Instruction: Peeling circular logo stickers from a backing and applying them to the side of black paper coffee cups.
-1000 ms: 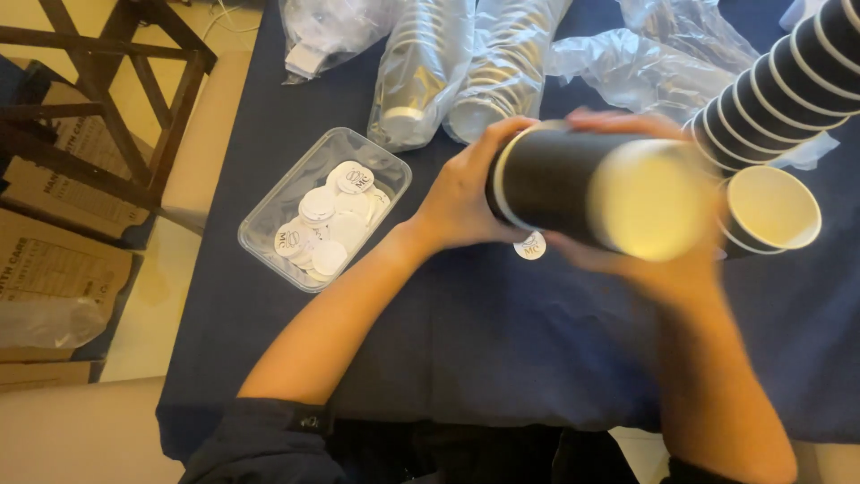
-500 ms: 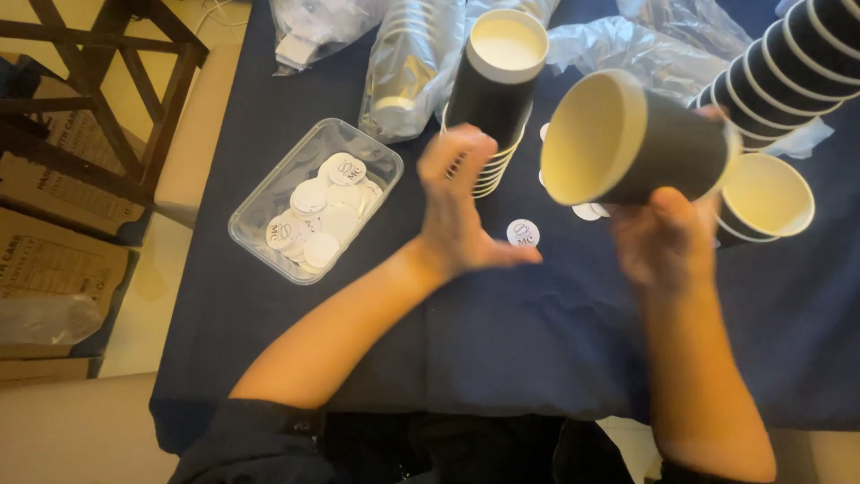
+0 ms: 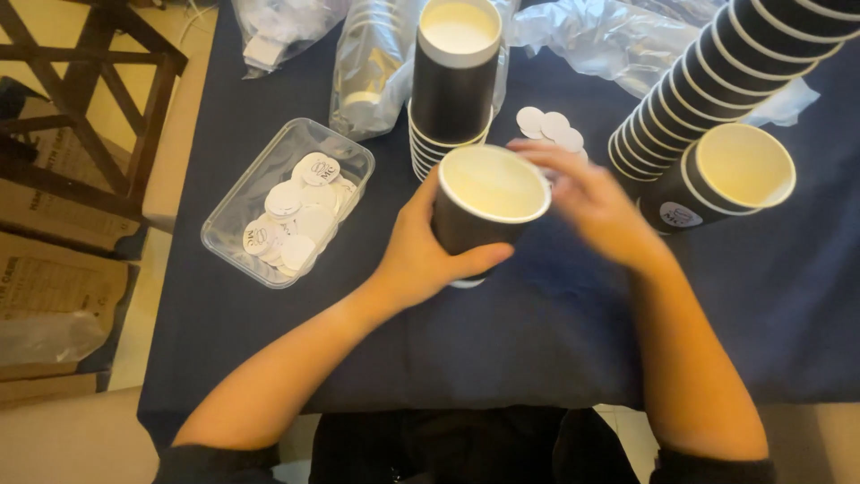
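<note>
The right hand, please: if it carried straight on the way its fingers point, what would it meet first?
The right hand points up and left across the held cup. Beyond its fingertips, the upright stack of black cups looks first in line, though the loose round stickers lie just beside that path; depth is unclear.

A: The right hand (image 3: 596,204) is smeared by motion; its fingertips can't be made out, nor whether they pinch anything.

B: And the black paper cup with the cream inside (image 3: 488,208)?

A: The left hand (image 3: 428,255) covers its near wall, and its base is mostly hidden.

B: The long leaning stack of black paper cups (image 3: 717,85)?

A: Cut off by the top right edge. The clear plastic sleeve of cups (image 3: 372,67) also runs off the top.

B: The round white stickers (image 3: 296,215) in the clear plastic tub (image 3: 235,253)?

A: Their print is too small to tell.
</note>
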